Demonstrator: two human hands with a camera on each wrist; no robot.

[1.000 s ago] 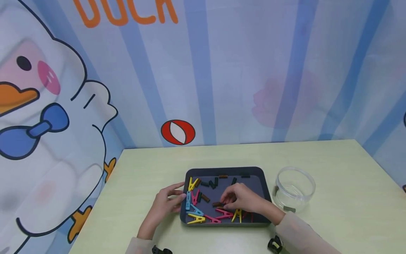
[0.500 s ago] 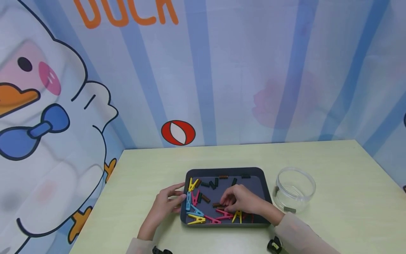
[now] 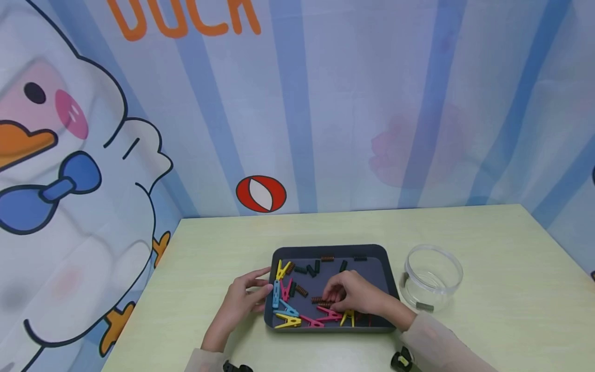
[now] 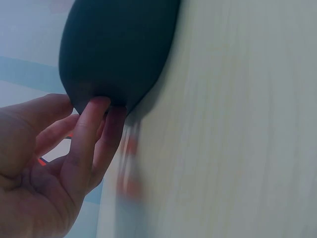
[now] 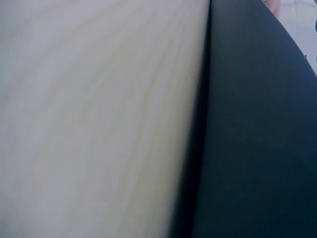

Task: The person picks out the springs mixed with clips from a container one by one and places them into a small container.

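Observation:
A dark grey tray [image 3: 367, 251] holds springs and clothespins. My left hand [image 3: 240, 298] grips its left edge, thumb at the rim and fingers against the outer wall. In the left wrist view the fingertips press the dark tray wall [image 4: 119, 49]. Inside the tray, my right hand [image 3: 354, 294] pinches a brown spring [image 3: 324, 304] low over the tray floor; another brown spring [image 3: 316, 299] lies right beside it. The right fingertips partly cover the springs. The right wrist view shows only the tray's outer wall [image 5: 262, 124] and the table, not the right hand.
Yellow [image 3: 288, 321], pink [image 3: 328, 313] and blue [image 3: 276, 293] clothespins lie along the tray's left and front sides. Dark green springs [image 3: 311, 270] sit further back. A clear round container [image 3: 432, 276] stands right of the tray, with a dark green spring [image 3: 424, 307] inside.
Almost nothing moves. The right fingers shift slightly at the brown springs, and the nearer spring slides a little to the right. The left hand stays on the tray.

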